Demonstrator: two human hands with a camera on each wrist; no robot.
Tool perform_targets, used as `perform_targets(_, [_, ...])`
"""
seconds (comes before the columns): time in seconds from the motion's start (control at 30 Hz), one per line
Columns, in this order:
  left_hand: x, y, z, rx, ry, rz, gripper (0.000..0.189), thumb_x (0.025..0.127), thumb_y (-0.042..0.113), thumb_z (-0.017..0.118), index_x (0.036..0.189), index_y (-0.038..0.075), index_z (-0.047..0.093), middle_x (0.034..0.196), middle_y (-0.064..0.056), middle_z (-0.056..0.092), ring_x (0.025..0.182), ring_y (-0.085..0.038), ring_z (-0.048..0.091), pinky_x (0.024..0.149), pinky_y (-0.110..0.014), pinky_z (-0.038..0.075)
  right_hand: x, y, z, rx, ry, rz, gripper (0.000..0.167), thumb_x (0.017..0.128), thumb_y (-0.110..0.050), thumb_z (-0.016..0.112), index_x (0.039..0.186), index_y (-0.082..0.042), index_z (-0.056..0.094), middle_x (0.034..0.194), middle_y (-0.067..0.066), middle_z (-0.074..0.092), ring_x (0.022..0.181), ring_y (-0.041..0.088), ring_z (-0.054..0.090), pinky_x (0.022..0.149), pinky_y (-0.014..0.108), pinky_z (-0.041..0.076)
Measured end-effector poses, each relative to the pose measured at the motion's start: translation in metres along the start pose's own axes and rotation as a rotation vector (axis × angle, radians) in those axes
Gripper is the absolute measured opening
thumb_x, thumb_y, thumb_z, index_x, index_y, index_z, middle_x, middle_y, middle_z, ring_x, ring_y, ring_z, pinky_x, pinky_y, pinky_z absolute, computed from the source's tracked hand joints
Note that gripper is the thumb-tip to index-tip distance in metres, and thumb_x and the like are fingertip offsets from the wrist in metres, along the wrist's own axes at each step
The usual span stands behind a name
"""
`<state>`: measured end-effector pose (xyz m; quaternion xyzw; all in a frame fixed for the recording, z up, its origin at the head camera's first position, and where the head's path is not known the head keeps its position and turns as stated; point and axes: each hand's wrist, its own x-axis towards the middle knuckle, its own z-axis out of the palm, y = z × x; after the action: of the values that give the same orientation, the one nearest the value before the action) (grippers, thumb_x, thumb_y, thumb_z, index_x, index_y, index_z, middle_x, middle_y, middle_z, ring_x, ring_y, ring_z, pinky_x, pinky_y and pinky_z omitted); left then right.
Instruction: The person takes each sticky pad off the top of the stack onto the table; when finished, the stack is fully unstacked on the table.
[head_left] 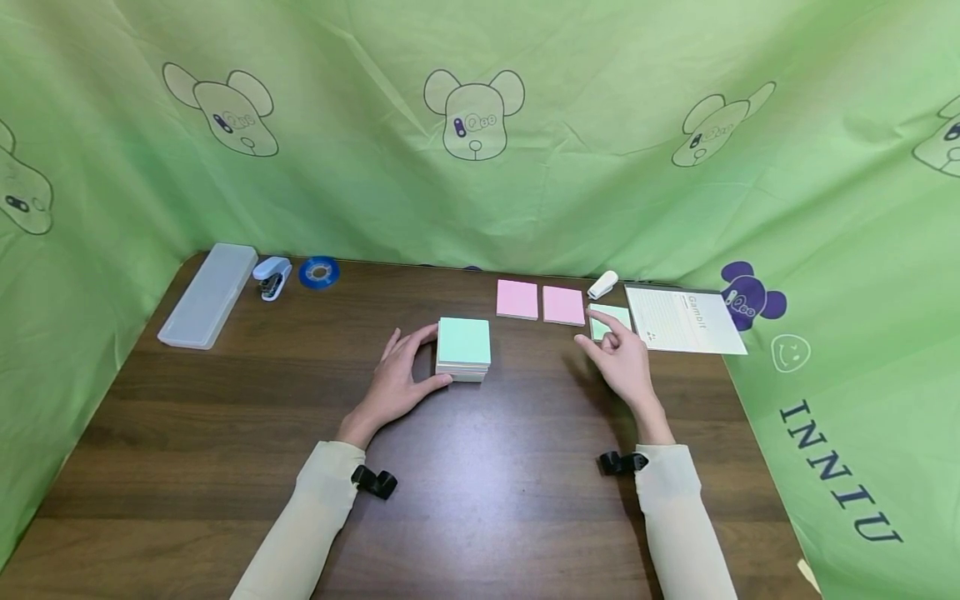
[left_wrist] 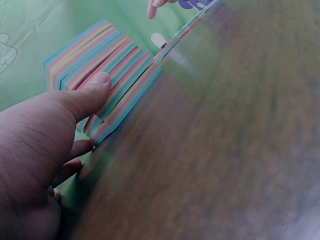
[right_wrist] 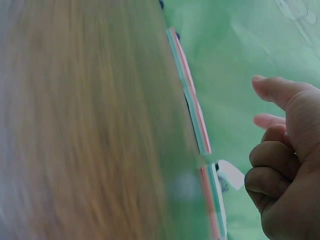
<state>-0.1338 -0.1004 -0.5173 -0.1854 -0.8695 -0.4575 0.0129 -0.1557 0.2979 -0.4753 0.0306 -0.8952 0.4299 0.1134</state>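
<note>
In the head view a squared stack of sticky-note pads (head_left: 463, 340), mint green on top, stands mid-table. My left hand (head_left: 393, 387) grips it from the left, thumb at the front and fingers round the far side. The left wrist view shows the thumb on the stack's striped edges (left_wrist: 127, 70) of pink, blue and yellow. My right hand (head_left: 625, 362) hovers by a single green pad (head_left: 621, 313), overlapping it in the head view. Its thumb and index finger stand apart with nothing between them, while the other fingers curl. Two pink pads, left (head_left: 517, 300) and right (head_left: 563, 306), lie between.
Along the back left are a translucent pencil case (head_left: 208, 296), a blue stapler (head_left: 273, 277) and a blue tape roll (head_left: 318, 272). A small white object (head_left: 603, 284) lies behind the green pad, beside a white notepad (head_left: 686, 321). Green curtain (head_left: 360, 192) borders the table.
</note>
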Motion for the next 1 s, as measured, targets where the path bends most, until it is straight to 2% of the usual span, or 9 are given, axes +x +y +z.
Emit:
perform_targets(0.23, [0.0, -0.001, 0.0, -0.002, -0.004, -0.002, 0.091, 0.096, 0.034, 0.09, 0.169, 0.007, 0.042, 0.161, -0.014, 0.06, 0.156, -0.033, 0.048, 0.14, -0.055, 0.004, -0.002, -0.015, 0.008, 0.034, -0.022, -0.047, 0.05, 0.095, -0.013, 0.089, 0.142, -0.003, 0.073, 0.06, -0.009, 0.033, 0.057, 0.002, 0.028, 0.058, 0.028, 0.029])
perform_targets(0.6, [0.0, -0.002, 0.001, -0.003, -0.006, -0.006, 0.091, 0.096, 0.035, 0.09, 0.169, 0.008, 0.042, 0.161, -0.014, 0.06, 0.156, -0.033, 0.047, 0.14, -0.054, 0.004, -0.008, -0.026, 0.019, 0.069, -0.069, -0.098, 0.049, 0.096, -0.013, 0.089, 0.142, -0.006, 0.074, 0.063, -0.006, 0.036, 0.059, 0.002, 0.031, 0.06, 0.028, 0.031])
perform_targets(1.0, [-0.001, 0.001, 0.0, 0.018, -0.005, -0.003, 0.092, 0.096, 0.034, 0.09, 0.169, 0.007, 0.041, 0.161, -0.015, 0.06, 0.157, -0.034, 0.047, 0.14, -0.057, 0.005, -0.013, -0.044, 0.033, 0.11, -0.138, -0.103, 0.049, 0.097, -0.015, 0.088, 0.143, -0.007, 0.074, 0.062, -0.009, 0.034, 0.058, 0.003, 0.03, 0.06, 0.027, 0.032])
